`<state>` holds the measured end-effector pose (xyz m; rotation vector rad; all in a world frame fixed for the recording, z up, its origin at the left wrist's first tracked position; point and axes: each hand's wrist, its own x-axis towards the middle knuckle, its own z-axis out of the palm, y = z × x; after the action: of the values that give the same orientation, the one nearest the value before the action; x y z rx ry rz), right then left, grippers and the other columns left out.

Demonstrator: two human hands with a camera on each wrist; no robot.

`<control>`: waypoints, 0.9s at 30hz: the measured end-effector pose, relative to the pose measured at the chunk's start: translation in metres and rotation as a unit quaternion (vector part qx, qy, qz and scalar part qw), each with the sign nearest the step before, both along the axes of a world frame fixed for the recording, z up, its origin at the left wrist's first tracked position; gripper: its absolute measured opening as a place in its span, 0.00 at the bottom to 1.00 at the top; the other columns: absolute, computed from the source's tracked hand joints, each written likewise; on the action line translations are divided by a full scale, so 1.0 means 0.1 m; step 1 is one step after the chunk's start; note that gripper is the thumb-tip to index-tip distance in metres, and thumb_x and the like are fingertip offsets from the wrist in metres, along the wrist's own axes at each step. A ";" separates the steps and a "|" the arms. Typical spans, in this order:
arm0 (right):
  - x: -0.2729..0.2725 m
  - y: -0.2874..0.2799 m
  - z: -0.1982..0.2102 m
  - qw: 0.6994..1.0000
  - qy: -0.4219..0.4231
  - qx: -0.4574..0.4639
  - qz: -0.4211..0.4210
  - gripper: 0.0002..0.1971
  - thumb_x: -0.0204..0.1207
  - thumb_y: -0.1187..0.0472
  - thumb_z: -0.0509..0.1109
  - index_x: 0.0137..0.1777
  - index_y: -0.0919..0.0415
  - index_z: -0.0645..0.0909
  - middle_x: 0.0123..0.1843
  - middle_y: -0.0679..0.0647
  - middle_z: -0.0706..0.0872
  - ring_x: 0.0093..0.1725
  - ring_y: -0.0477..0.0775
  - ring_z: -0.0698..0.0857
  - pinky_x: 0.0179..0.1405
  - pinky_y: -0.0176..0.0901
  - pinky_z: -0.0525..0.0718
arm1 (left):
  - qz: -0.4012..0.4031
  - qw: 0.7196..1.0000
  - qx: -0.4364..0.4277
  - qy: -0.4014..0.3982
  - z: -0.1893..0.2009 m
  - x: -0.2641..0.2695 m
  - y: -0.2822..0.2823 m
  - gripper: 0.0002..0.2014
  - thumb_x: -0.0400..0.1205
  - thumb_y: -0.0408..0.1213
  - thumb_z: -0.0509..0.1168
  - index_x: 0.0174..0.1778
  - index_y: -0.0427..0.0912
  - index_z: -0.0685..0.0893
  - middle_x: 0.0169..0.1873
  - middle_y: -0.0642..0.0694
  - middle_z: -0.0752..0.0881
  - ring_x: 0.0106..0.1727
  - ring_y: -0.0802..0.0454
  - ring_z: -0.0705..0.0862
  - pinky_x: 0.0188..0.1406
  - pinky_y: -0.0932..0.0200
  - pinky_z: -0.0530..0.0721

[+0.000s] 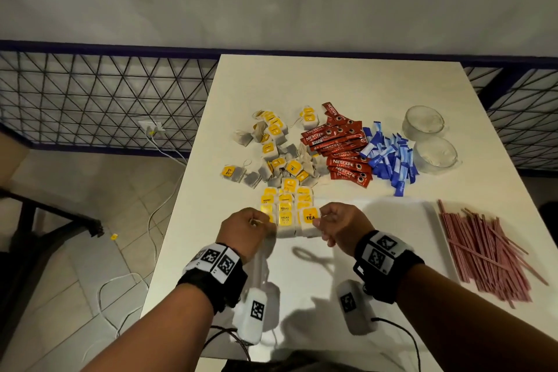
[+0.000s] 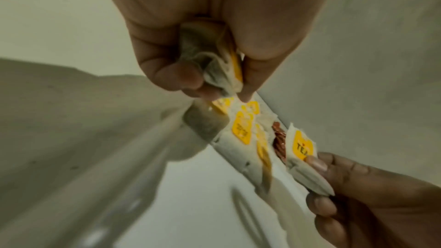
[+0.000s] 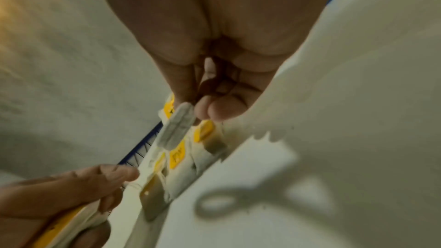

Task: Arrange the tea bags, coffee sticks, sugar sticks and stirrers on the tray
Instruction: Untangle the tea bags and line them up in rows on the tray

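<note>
Several yellow-tagged tea bags (image 1: 285, 210) lie in neat rows at the left end of the white tray (image 1: 377, 235). My left hand (image 1: 256, 222) grips a crumpled tea bag (image 2: 214, 63) at the left of the rows. My right hand (image 1: 320, 220) pinches a tea bag with a "TEA" tag (image 1: 310, 218) at their right end, seen edge-on in the right wrist view (image 3: 174, 125). Behind the rows lie a loose pile of tea bags (image 1: 277, 157), red coffee sticks (image 1: 341, 148) and blue sugar sticks (image 1: 389, 157). Pink stirrers (image 1: 489, 254) lie at the right.
Two glass cups (image 1: 424, 122) stand at the back right of the white table (image 1: 332, 81). The table's left edge runs close to my left hand. Beyond it are a wire mesh fence (image 1: 105, 93) and cables on the tiled floor (image 1: 120, 296).
</note>
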<state>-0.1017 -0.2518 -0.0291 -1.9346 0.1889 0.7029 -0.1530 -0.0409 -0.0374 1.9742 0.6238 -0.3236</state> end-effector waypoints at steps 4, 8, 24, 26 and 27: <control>-0.11 0.07 -0.12 0.999 0.040 -0.007 -0.020 0.04 0.75 0.67 0.72 0.41 0.61 0.80 0.25 0.57 0.83 0.21 0.52 0.77 0.24 0.40 0.79 | 0.012 0.998 0.053 0.040 -0.18 -0.07 0.12 0.06 0.73 0.45 0.73 0.44 0.52 0.85 0.44 0.49 0.89 0.47 0.44 0.88 0.49 0.48 0.88; -0.14 0.09 -0.20 0.999 0.042 -0.014 -0.032 0.02 0.76 0.68 0.70 0.44 0.62 0.81 0.27 0.55 0.84 0.21 0.50 0.78 0.27 0.42 0.82 | -0.006 0.995 0.084 0.044 -0.23 -0.08 0.11 0.07 0.76 0.44 0.71 0.47 0.51 0.83 0.43 0.51 0.85 0.51 0.44 0.85 0.50 0.55 0.85; -0.16 0.13 -0.25 0.995 -0.016 -0.083 -0.045 0.04 0.76 0.57 0.73 0.43 0.55 0.82 0.24 0.46 0.84 0.19 0.43 0.81 0.32 0.41 0.85 | -0.014 0.995 0.088 0.051 -0.26 -0.11 0.10 0.06 0.77 0.42 0.71 0.46 0.48 0.82 0.40 0.51 0.83 0.51 0.42 0.86 0.50 0.49 0.87; -0.16 0.14 -0.22 0.994 -0.019 -0.097 -0.037 0.05 0.76 0.55 0.73 0.44 0.55 0.81 0.27 0.46 0.85 0.19 0.42 0.81 0.29 0.37 0.81 | -0.015 0.994 0.092 0.052 -0.26 -0.12 0.10 0.06 0.77 0.42 0.71 0.46 0.49 0.82 0.40 0.51 0.83 0.51 0.43 0.86 0.50 0.50 0.87; -0.15 0.14 -0.21 0.994 -0.019 -0.105 -0.032 0.05 0.76 0.54 0.72 0.44 0.54 0.81 0.29 0.47 0.86 0.19 0.42 0.81 0.27 0.35 0.79 | -0.016 0.994 0.094 0.051 -0.25 -0.12 0.10 0.06 0.77 0.42 0.71 0.46 0.49 0.82 0.40 0.52 0.83 0.51 0.43 0.86 0.50 0.51 0.86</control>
<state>-0.1170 -0.2380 -0.0502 -2.1309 0.3102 0.6238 -0.1648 -0.0313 -0.0628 2.1596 0.7102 -0.4009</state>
